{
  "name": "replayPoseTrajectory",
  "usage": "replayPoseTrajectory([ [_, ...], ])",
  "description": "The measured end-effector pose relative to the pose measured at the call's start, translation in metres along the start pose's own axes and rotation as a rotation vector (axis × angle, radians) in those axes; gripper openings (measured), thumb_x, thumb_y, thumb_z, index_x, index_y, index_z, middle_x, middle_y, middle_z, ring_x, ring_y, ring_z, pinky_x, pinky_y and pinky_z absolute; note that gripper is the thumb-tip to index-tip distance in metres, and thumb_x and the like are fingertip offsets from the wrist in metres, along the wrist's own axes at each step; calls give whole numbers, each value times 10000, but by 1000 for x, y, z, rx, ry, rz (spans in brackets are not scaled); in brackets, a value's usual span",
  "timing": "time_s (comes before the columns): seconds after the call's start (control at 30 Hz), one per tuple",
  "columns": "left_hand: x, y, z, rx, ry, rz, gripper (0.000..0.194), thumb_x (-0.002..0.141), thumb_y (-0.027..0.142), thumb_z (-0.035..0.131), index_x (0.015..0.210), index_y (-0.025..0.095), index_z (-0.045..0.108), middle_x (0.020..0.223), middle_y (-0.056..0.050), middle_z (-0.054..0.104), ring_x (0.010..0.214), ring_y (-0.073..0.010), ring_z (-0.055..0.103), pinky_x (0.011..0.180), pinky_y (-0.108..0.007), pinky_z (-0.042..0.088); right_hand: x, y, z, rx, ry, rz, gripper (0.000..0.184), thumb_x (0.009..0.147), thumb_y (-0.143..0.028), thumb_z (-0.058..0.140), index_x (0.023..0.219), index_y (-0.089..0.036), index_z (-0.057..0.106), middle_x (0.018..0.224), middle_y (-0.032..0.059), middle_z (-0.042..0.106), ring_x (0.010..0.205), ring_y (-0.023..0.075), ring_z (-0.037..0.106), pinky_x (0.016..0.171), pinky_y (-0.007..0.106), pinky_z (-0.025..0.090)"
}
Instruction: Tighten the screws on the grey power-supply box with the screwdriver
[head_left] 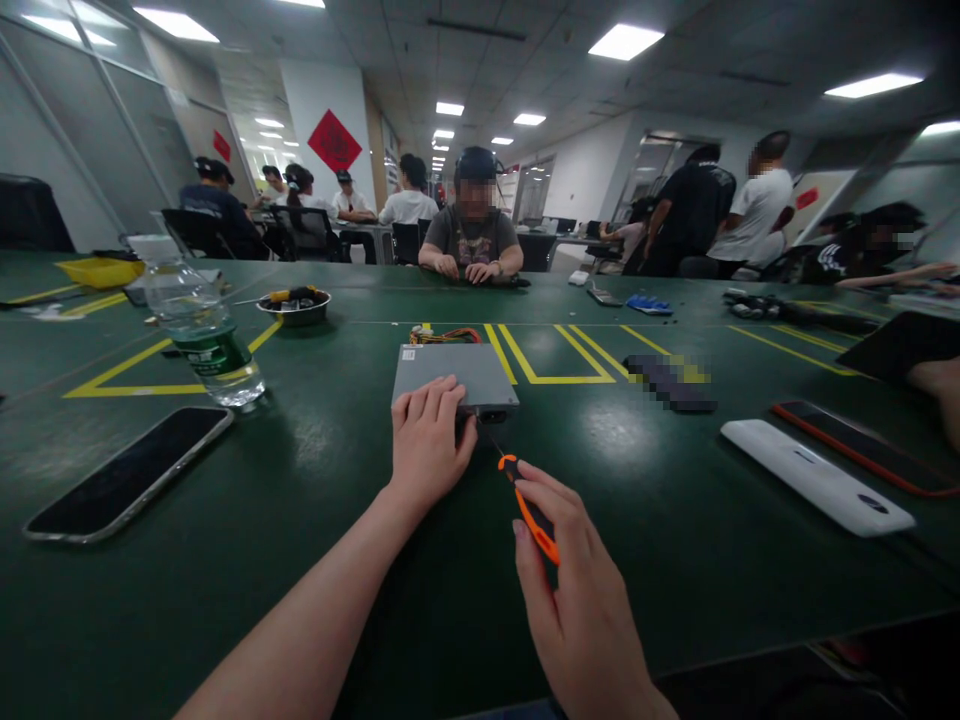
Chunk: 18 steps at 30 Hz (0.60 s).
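A grey metal computer power supply (469, 365) lies flat on the green table (420, 610), its bundle of coloured cables (450, 336) at the far side. My left hand (431, 430) grips its near left edge, fingers over the top and thumb at the near face. In my right hand (574, 560) is an orange and black screwdriver (534, 515), held by the handle. Its thin shaft points away from me at the near face of the power supply, close to my left thumb. Whether the tip touches a screw is too small to tell.
A water bottle (206, 335) and a phone (131, 475) are on the left, with a metal bowl (294, 308) of tools beyond. At right lie a white device (817, 475) and a red-edged phone (862, 447). A person (472, 225) sits opposite.
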<state>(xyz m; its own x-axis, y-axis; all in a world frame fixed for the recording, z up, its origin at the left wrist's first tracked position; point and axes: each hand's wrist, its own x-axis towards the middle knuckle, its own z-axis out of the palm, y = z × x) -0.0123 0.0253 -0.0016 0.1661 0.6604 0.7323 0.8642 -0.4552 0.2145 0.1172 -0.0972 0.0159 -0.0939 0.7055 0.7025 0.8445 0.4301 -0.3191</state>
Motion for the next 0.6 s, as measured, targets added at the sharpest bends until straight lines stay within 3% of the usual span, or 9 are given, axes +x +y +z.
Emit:
replayPoseTrajectory([
  [0.1,0,0,0,2,-6,0,275,826,276,476,1092,216,510,1228,-75,554,1137,-251,464,940,-426,287,-2,1,6,11,46,-11,199,887,-165,401,1073,-170,473,1091,115,599,1001,163,611,775,273,535],
  [0.27,0,-1,1,23,-24,-3,279,831,284,468,1099,213,505,1239,-75,547,1142,-250,454,946,-426,279,-6,11,12,62,122,128,179,905,-247,407,1055,-179,478,895,48,641,758,136,674,630,226,538],
  [0.47,0,-2,0,28,-24,1,276,835,297,465,1094,213,508,1233,-73,551,1140,-251,456,943,-423,283,-3,21,4,105,158,91,169,887,-207,433,1035,-204,513,870,13,644,680,96,658,623,198,505],
  [0.6,1,-2,-1,34,-34,4,269,841,290,455,1094,211,504,1239,-75,547,1148,-244,453,940,-421,284,-9,32,0,77,270,192,150,885,-226,446,1001,-196,538,797,-2,645,598,73,638,564,164,480],
])
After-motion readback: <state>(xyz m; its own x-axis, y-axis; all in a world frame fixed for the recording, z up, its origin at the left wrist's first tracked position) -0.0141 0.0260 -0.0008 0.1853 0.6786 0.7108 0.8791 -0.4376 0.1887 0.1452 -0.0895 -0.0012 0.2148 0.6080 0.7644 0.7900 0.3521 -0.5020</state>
